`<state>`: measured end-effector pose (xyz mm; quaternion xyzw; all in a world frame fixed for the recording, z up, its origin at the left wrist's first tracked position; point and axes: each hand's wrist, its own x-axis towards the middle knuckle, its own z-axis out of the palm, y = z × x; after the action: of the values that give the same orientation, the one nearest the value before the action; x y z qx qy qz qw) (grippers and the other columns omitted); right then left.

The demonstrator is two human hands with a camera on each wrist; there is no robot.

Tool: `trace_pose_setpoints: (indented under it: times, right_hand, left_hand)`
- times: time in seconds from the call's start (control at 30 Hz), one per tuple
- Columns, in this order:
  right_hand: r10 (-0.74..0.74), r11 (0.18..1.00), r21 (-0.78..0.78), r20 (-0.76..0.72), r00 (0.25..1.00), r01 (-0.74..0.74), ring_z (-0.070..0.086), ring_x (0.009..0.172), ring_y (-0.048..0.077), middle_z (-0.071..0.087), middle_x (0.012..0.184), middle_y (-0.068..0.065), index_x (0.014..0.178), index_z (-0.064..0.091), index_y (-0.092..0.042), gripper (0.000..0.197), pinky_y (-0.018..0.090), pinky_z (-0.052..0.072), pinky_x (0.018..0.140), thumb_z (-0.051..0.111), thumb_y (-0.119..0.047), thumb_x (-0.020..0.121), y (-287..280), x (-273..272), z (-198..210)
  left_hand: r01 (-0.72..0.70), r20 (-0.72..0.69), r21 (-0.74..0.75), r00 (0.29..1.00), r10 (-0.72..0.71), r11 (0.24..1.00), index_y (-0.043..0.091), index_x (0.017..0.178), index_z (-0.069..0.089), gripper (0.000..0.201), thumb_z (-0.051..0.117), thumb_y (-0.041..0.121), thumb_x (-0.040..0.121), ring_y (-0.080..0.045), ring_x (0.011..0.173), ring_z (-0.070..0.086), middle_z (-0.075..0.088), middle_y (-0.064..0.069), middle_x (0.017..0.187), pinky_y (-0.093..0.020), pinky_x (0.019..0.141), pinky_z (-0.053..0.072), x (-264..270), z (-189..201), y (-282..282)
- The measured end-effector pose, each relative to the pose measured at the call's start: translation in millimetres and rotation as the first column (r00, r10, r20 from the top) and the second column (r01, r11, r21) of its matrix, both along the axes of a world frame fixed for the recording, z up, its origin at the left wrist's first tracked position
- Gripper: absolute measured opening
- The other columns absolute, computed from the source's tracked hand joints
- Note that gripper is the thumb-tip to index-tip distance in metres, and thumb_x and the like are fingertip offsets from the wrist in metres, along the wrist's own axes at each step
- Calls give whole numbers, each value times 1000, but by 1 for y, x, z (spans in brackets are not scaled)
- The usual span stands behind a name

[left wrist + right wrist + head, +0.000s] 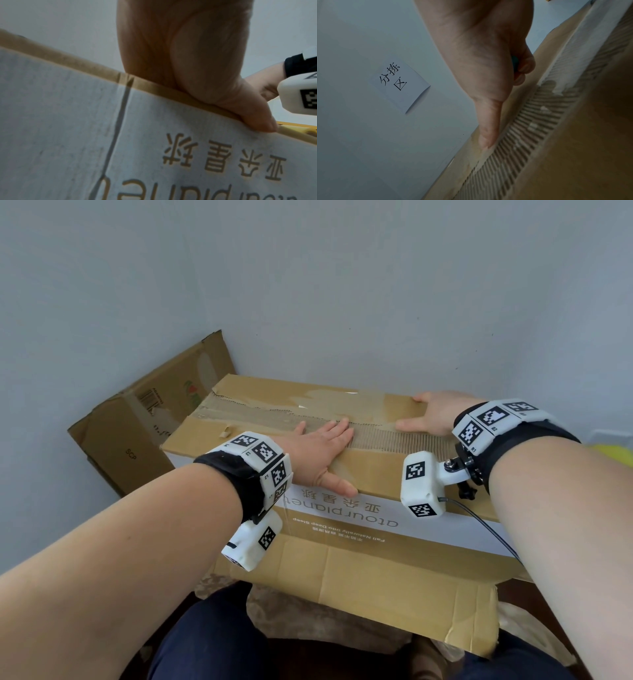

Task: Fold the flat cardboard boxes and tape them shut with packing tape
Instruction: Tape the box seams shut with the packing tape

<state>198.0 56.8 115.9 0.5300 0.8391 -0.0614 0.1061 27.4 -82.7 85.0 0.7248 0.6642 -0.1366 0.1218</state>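
A brown cardboard box (376,470) with a white printed band stands in front of me, its top flaps down. A torn corrugated strip (394,436) runs along the top seam. My left hand (322,446) lies flat on the top with straight fingers, and its thumb (254,116) rests on the front edge of the box (68,121). My right hand (435,414) is at the far right of the top. Its thumb (488,128) presses beside the seam, and its curled fingers hold a small teal object (515,63), mostly hidden.
Another brown box (144,419) leans in the wall corner at back left. The near box's bottom flap (376,594) hangs loose over my legs (212,638). A paper note (399,83) is stuck on the grey wall. Something yellow (613,453) shows at the right edge.
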Motion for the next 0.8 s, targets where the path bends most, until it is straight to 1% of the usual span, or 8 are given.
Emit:
trace_pose_setpoints:
  times: [0.07, 0.13, 0.3, 0.43, 0.53, 0.63, 0.7, 0.8]
  right_hand:
    - [-3, 1000, -9, 6, 1000, 3, 43, 131, 28, 39, 149, 6, 152, 21, -22, 94, 38, 38, 101, 52, -73, 79, -2, -1, -1]
    - [-12, 1000, 2, 19, 1000, 12, 44, 130, 29, 41, 146, 7, 150, 23, -20, 102, 39, 40, 101, 57, -76, 71, -4, -4, -4]
    - [-27, 999, 24, 39, 999, 26, 47, 126, 31, 44, 142, 10, 148, 26, -18, 107, 42, 42, 98, 63, -76, 66, -4, -8, -8]
    - [-29, 999, 21, 27, 999, 29, 47, 125, 31, 44, 142, 11, 149, 26, -19, 96, 41, 43, 95, 64, -67, 75, -2, -5, -7]
    - [-24, 1000, 1, 20, 1000, 24, 45, 128, 31, 40, 145, 11, 152, 20, -23, 91, 42, 41, 98, 61, -62, 81, -4, -3, -5]
    - [22, 1000, 2, 79, 997, -22, 37, 135, 31, 32, 152, 11, 154, 14, -20, 80, 40, 35, 105, 50, -55, 92, -11, -3, 0]
    - [99, 994, 24, 113, 989, -102, 32, 139, 31, 26, 156, 10, 154, 16, -20, 68, 42, 30, 109, 43, -49, 98, -19, -4, 3]
    - [295, 955, 12, 109, 949, -298, 22, 145, 28, 10, 161, 1, 153, 19, -31, 52, 41, 22, 114, 34, -36, 103, -34, -9, 0]
  left_hand:
    - [-1, -5, -6, 1000, 1, 1000, 14, 150, -14, 112, 45, 74, 76, -14, 145, -14, -21, 0, 157, -56, 115, -3, 0, 0, 0]
    - [-3, -18, -16, 1000, 3, 1000, 14, 150, -15, 112, 44, 75, 76, -15, 145, -13, -21, 0, 157, -57, 115, -2, 1, 1, 1]
    - [-18, -44, -45, 999, 16, 999, 15, 150, -16, 113, 41, 78, 75, -14, 145, -13, -22, 2, 156, -58, 115, -3, 3, 2, 5]
    - [-47, -59, -66, 997, 43, 997, 17, 150, -16, 115, 40, 81, 72, -14, 145, -12, -23, 2, 156, -58, 115, -5, 5, 3, 8]
    - [-65, -78, -74, 995, 59, 995, 19, 150, -16, 118, 38, 84, 68, -14, 145, -12, -22, 4, 156, -59, 114, -5, 6, 4, 10]
    - [-85, -90, -73, 993, 78, 994, 19, 150, -16, 120, 37, 86, 66, -15, 146, -11, -22, 4, 157, -59, 114, -6, 8, 5, 12]
    - [-97, -88, -73, 992, 91, 993, 20, 150, -15, 121, 37, 87, 64, -14, 146, -11, -21, 4, 157, -58, 114, -6, 10, 8, 12]
    - [-116, -80, -79, 991, 110, 990, 19, 150, -15, 119, 33, 87, 64, -13, 146, -11, -22, 5, 156, -58, 114, -6, 11, 11, 12]
